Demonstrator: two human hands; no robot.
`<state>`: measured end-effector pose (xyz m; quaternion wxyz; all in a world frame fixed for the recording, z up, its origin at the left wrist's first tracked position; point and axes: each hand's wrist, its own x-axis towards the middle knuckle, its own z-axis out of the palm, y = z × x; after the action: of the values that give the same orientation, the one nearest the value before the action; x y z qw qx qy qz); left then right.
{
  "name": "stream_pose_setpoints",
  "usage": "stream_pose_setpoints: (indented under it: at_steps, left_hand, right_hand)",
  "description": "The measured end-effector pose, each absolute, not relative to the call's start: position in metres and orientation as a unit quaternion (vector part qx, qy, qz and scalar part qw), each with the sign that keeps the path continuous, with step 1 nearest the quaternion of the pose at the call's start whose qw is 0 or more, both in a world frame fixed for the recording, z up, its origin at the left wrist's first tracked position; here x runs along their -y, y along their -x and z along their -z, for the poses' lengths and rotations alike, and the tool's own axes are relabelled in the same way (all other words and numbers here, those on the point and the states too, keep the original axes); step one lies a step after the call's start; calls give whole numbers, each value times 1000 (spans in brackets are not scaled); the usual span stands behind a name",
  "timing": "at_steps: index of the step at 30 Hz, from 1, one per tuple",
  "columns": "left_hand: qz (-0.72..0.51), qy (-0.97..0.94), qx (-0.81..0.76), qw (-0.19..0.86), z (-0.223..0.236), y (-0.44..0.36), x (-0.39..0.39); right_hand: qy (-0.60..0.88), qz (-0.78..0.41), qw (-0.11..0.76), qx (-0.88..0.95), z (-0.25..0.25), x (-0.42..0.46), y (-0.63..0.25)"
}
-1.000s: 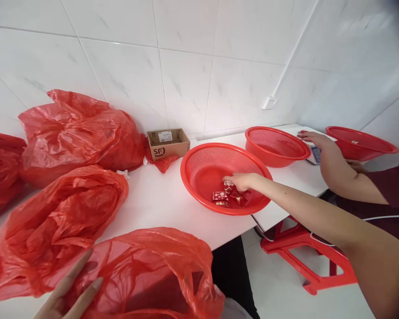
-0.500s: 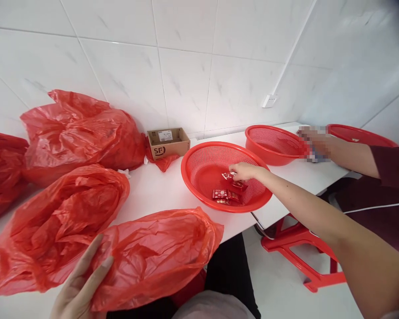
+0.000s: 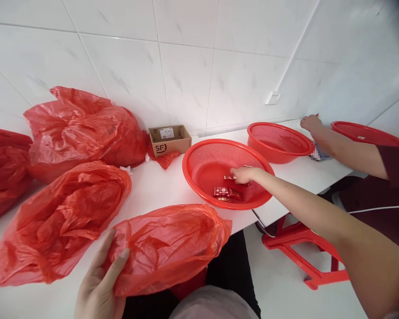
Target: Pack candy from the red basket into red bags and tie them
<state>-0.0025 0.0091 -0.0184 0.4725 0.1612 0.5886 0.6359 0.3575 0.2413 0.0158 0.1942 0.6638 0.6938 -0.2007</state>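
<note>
My left hand [image 3: 101, 283] is closed on the near left edge of a red plastic bag [image 3: 173, 252], thumb on one side and fingers on the other. The bag's mouth gapes to the right, at the table's front edge. Inside a red perforated basket [image 3: 195, 165], my right hand [image 3: 244, 175] pinches a small red-and-white packet [image 3: 229, 177]. Just below that hand, on the basket floor, lie a red polka-dot packet [image 3: 221, 191] and a darker red packet [image 3: 235, 193]. My right fingers partly hide what is under them.
A second opened red bag [image 3: 63, 221] lies left, before a bulging red bag [image 3: 86, 133]. A cardboard box [image 3: 173, 145] stands by the wall. Right are another red basket [image 3: 269, 153], a co-worker's hand [image 3: 311, 124], a further basket [image 3: 369, 133] and a red stool [image 3: 302, 252].
My left hand and its bag have shifted right. My right hand stays in the basket, its fingers turned slightly around the packet. The co-worker's hand has risen toward the wall.
</note>
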Motion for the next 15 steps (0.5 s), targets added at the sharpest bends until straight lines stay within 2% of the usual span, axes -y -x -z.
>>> stream_pose_setpoints:
  at_steps: [3, 5, 7, 8, 10, 11, 12, 15]
  left_hand:
    - [-647, -159, -582, 466, 17, 0, -10]
    - [-653, -157, -580, 461, 17, -3, -11]
    - [-652, -156, -578, 466, 17, -8, -13]
    - [-649, -155, -577, 471, 16, -11, -13]
    - [-639, -159, -576, 483, 15, -17, -15]
    - [-634, -165, -576, 489, 13, -19, -14]
    - [-629, -173, -576, 493, 12, -20, -14]
    - [-615, -216, -587, 479, 9, -16, -9]
  right_hand:
    - [-655, 239, 121, -707, -41, -233, -353]
    - [-615, 291, 4, -733, -61, -214, -337]
    - [-499, 394, -169, -753, -76, -182, -309]
    - [-437, 438, -207, -758, -79, -164, -292]
    - [-338, 475, -188, -790, -73, -130, -256]
    - [-302, 458, -146, -823, -63, -117, -238]
    - [-289, 419, -96, -855, -50, -107, -223]
    - [-369, 246, 36, -896, -7, -101, -196]
